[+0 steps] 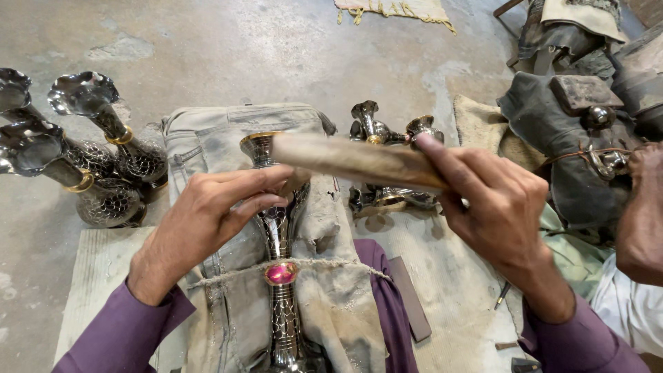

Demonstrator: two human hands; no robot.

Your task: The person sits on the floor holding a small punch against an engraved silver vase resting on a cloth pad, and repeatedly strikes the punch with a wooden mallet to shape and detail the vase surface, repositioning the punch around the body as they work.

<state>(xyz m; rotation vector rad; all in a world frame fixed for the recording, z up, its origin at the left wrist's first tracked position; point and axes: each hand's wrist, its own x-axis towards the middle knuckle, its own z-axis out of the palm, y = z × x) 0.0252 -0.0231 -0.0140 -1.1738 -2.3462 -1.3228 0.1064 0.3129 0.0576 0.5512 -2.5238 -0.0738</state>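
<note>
The metal vase [280, 262] lies on a grey cloth [324, 276], long axis running away from the person, mouth far. Left hand [207, 214] grips its neck; right hand [494, 207] holds a flat file [352, 160] crosswise over the mouth. Finished vases [83, 152] stand left of it.

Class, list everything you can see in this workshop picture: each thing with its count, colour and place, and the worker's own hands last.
metal vase: one, dark silver with a pink band, lying on the lap cloth at centre
flat stick: one, tan, across the vase's mouth
lap cloth: one, dirty grey, centre
finished vases: three, silver with gold rings, on the left floor
more vases: at least two, silver, behind the stick
dark bundle: one, grey, right
another person's arm: one, right edge
left hand: on the vase neck
right hand: grips the stick
</note>
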